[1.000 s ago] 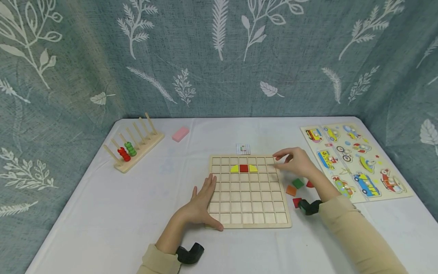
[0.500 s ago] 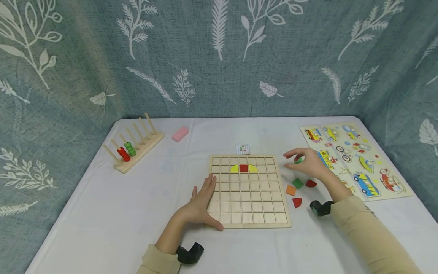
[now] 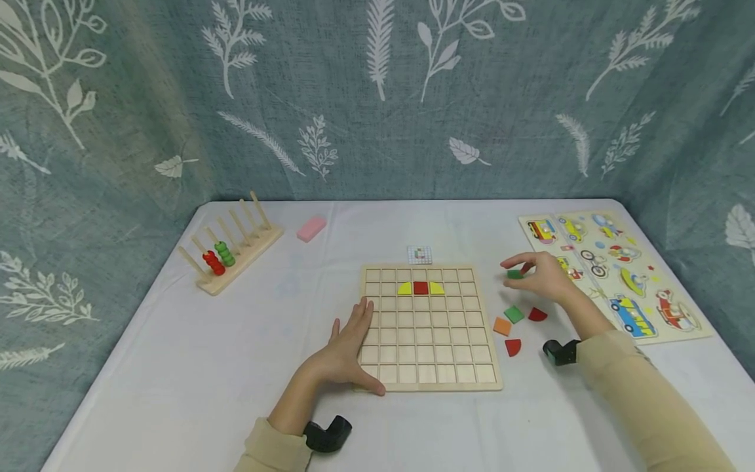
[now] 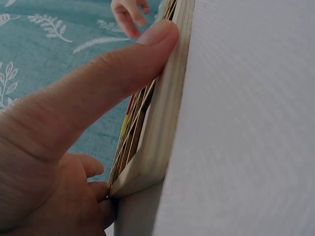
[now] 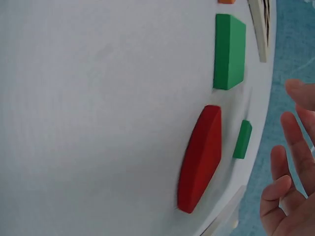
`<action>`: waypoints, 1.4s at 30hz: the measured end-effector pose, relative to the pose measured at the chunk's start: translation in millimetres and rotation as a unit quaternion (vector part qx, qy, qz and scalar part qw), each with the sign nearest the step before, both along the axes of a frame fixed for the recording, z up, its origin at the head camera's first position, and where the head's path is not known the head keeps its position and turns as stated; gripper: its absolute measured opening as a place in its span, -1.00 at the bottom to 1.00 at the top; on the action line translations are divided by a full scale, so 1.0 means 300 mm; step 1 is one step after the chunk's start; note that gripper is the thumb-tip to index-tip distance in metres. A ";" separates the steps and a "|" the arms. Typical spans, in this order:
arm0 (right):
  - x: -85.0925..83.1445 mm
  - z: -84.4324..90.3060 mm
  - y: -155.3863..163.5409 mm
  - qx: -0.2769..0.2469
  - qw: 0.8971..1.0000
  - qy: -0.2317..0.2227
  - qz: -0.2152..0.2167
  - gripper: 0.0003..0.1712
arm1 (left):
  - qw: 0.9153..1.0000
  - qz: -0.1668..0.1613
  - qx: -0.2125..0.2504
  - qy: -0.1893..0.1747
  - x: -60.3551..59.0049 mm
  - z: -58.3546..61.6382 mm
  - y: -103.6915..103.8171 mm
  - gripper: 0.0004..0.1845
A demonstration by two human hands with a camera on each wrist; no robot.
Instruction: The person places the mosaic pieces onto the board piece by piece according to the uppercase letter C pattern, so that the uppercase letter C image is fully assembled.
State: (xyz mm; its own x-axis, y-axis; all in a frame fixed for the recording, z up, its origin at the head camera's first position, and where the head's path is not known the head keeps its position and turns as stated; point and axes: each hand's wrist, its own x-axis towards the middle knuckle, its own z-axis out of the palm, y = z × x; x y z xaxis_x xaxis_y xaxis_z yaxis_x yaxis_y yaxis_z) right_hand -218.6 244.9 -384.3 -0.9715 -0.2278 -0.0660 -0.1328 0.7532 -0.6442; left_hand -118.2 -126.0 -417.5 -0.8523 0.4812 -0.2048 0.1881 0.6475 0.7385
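My left hand [image 3: 348, 354] rests at the near left corner of a wooden grid board [image 3: 426, 337], fingers spread along its left edge. In the left wrist view the thumb [image 4: 123, 69] lies straight against the board's edge. A red square [image 3: 421, 288] sits in the grid between two yellow quarter-round pieces [image 3: 405, 289]. Right of the board, my right hand [image 3: 539, 275] hovers with thumb and fingers parted over a green block [image 3: 515, 274]. In the right wrist view this green block [image 5: 242, 139] lies on the cloth, apart from the fingers.
Near the board's right edge lie another green block [image 3: 514, 314], an orange square [image 3: 502, 326] and two red quarter-rounds [image 3: 513, 347]. A patterned card [image 3: 419, 255] lies behind the board. Farther out are a vehicle puzzle [image 3: 634, 288], a peg stand with beads [image 3: 250, 252] and a pink block [image 3: 311, 229].
My right hand has moved right, from the board's far right corner to over the green block, uncovering the red pieces. The left hand stays at the board's corner.
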 end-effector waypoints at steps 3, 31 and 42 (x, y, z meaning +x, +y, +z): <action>-0.011 -0.007 0.009 0.010 1.000 -0.009 -0.009 -0.59 | 1.000 -0.001 0.002 -0.002 -0.002 0.000 0.002 0.49; -0.055 -0.014 0.048 0.051 0.995 -0.074 -0.038 -0.55 | 1.000 0.001 0.000 -0.002 -0.001 0.009 0.003 0.49; -0.067 -0.002 0.060 0.056 0.993 -0.097 -0.029 -0.57 | 1.000 0.000 -0.003 -0.002 -0.001 0.009 0.003 0.49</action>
State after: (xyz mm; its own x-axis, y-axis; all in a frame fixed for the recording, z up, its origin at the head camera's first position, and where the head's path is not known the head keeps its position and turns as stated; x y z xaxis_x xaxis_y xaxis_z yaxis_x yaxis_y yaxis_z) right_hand -238.6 262.8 -385.0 -0.9492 -0.1522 -0.2756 0.0320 0.8243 -0.5653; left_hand -118.6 -125.0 -414.9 -0.8519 0.4799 -0.2099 0.1856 0.6513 0.7358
